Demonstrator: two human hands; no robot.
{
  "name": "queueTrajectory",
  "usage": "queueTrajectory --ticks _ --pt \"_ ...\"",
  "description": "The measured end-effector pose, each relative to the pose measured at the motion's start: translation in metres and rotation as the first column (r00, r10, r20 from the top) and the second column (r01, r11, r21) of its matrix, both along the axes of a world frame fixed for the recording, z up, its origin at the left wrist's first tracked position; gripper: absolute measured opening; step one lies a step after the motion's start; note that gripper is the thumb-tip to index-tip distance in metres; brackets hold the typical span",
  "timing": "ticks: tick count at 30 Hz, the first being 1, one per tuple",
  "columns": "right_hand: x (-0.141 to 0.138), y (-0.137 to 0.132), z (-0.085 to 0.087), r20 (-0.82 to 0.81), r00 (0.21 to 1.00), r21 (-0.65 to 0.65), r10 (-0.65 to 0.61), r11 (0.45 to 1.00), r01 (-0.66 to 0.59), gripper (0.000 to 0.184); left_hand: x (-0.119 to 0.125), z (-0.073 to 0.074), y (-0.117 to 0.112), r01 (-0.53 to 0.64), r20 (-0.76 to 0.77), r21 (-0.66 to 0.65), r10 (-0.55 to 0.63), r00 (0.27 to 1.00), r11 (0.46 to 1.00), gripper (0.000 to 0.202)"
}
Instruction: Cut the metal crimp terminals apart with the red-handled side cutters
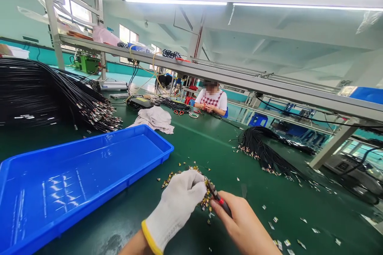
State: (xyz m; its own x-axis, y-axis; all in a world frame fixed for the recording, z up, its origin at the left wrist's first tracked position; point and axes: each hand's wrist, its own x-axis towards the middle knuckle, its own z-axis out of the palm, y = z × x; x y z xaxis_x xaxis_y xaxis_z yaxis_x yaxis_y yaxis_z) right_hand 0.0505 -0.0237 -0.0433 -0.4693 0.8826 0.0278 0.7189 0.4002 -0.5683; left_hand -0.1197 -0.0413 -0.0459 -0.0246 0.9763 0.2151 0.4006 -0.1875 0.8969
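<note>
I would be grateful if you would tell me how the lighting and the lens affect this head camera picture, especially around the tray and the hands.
In the head view, the overhead fluorescent tube blows out to white glare, the blue plastic tray shows streaky reflections on its floor, the wide lens bows the long metal shelf rail, and the gloved left hand and bare right hand show no strong motion blur.

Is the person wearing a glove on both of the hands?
No, the left hand wears a white glove with a yellow cuff, while the right hand is bare and holds a black-and-red hand tool.
</note>
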Motion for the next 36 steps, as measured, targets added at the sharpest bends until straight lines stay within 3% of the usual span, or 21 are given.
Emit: queueTrajectory --ticks 15,26,36 --pt "0.001 -0.001 0.0 0.041 0.999 0.03 -0.009 1.0 0.008 0.034 0.001 0.01 -0.003 -0.012 -0.073 -0.047 0.009 0.997 0.999 0.021" --pt "0.003 0.0 0.001 0.05 0.999 0.017 0.019 1.0 -0.02 0.035 0.0 0.009 -0.003 0.022 -0.026 -0.027 -0.022 0.999 0.999 0.019" --pt "0.005 0.002 -0.008 0.054 0.999 0.107 0.007 0.994 -0.013 0.033 0.0 0.009 -0.004 0.023 -0.041 -0.022 -0.024 0.999 0.999 0.022"
